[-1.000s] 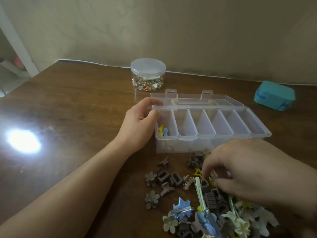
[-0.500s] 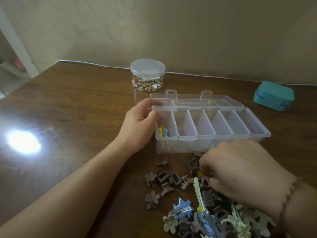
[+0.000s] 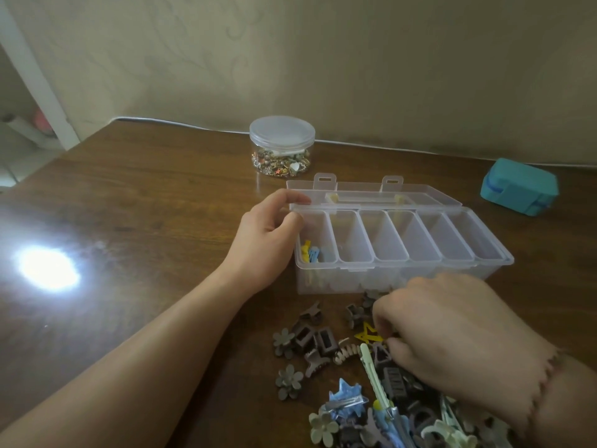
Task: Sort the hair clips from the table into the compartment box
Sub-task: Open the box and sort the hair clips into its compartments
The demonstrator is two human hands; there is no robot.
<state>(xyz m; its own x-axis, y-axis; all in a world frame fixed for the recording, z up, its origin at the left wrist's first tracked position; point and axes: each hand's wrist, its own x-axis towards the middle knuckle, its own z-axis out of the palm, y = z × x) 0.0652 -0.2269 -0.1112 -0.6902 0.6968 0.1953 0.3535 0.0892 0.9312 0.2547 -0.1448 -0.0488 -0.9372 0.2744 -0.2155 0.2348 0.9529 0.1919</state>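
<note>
Yellow star clip [image 3: 368, 334] was barely pinched in my right hand [image 3: 452, 344], so it could've slipped back into the pile [image 3: 381, 409].

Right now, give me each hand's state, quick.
Left hand: holds the compartment box by its left end.
Right hand: fingers curled down into the hair clips; grip cannot be told.

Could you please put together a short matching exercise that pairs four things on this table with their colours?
Things:
1. round jar
2. case at the table's far right
3. star clip by the right hand
4. compartment box held by the left hand

Colours:
A. yellow
B. clear, with six compartments
C. teal
D. clear, with a lid on

Pairs: 1-D, 2-C, 3-A, 4-B
</note>
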